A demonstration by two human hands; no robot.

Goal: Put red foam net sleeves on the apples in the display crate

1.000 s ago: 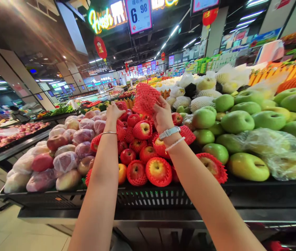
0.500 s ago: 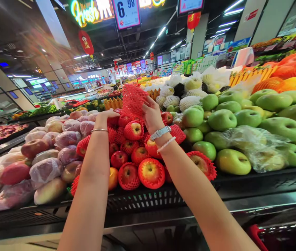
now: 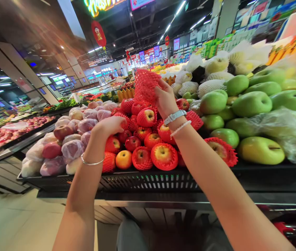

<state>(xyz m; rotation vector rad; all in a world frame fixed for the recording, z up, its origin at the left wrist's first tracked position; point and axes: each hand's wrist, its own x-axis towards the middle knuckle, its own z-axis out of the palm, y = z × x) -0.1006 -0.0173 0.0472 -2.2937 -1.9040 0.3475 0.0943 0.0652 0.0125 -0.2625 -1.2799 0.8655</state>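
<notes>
My right hand is shut on a red foam net sleeve, which it holds up above the fruit pile. My left hand lies palm down on the red apples, fingers curled against them, and anything under the fingers is hidden. Many of these apples sit in red foam nets, like the one at the front. Plastic-wrapped fruit lies just left of my left hand. Large green apples are heaped to the right of my right hand.
The black display crate's slotted front runs under the fruit. White-netted melons rise behind the apples. A plastic bag of fruit lies on the right. More produce stalls line the aisle at the left, above a tiled floor.
My left hand has left the net's side and dropped down onto the apples. My right hand keeps the net raised. The view has turned, shifting the display up and to the right.
</notes>
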